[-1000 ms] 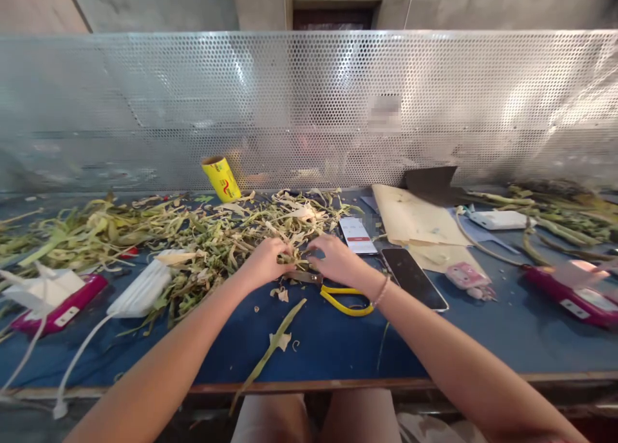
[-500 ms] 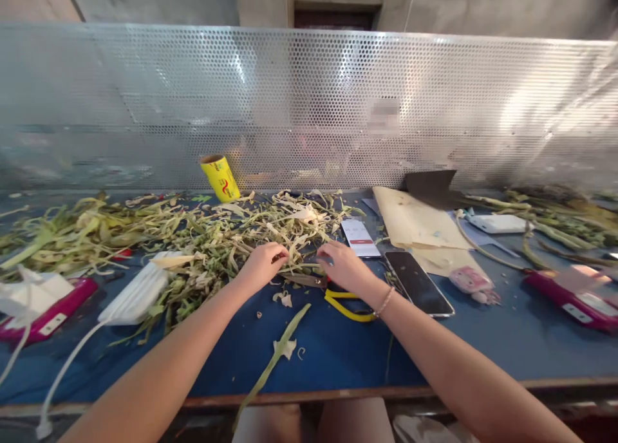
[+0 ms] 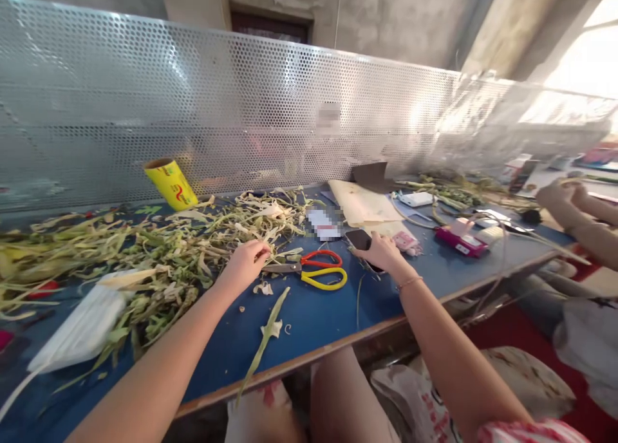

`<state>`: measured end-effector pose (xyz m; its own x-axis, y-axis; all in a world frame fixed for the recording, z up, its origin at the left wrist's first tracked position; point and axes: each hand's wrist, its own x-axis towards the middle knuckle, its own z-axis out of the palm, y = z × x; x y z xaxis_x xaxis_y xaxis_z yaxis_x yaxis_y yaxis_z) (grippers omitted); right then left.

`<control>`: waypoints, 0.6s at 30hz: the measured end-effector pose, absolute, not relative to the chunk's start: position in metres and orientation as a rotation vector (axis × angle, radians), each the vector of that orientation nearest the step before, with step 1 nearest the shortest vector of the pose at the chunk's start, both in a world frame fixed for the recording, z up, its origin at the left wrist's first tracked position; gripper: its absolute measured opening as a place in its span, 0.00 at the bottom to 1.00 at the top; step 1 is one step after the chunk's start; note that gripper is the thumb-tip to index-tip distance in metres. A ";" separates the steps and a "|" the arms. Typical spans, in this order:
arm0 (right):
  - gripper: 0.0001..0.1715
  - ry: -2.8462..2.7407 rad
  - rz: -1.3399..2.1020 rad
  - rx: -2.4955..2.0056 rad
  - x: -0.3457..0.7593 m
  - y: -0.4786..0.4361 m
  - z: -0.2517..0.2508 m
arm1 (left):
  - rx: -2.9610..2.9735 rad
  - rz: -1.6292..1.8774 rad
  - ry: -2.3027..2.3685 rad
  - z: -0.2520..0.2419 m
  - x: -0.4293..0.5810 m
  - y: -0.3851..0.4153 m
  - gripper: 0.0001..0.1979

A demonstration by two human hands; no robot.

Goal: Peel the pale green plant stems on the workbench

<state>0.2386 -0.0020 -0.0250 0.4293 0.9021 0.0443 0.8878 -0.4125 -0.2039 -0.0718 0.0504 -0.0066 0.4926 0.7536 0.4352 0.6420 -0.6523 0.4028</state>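
Note:
My left hand is at the near edge of a heap of dried leaf strips, its fingers curled into a pinch; whatever lies between them is too small to make out. My right hand is closed on a dark smartphone, covering much of it. Between the hands, scissors with one red and one yellow handle lie on the blue table, blades pointing toward my left hand. A long green leaf strip and pale scraps lie in front of me.
A yellow cardboard tube leans by the perforated metal screen. A second phone with a lit screen, brown paper, a pink pouch, a magenta device and a white power strip surround the work area. Another person's arms are at far right.
My view has turned to the right. My right hand has moved from the scissors and leaves to the dark smartphone and closed on it. My left hand remains by the leaves.

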 end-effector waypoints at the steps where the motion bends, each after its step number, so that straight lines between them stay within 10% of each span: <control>1: 0.40 -1.538 0.133 -2.494 0.239 0.000 -0.024 | 2.548 0.875 1.212 -0.006 -0.072 0.051 0.07; 13: 0.43 -1.578 0.162 -2.195 0.256 -0.029 -0.041 | 2.496 0.870 1.271 -0.001 -0.075 0.052 0.10; 18: 0.28 -1.575 0.260 -1.783 0.286 -0.054 -0.056 | 2.529 0.824 1.285 -0.002 -0.074 0.049 0.12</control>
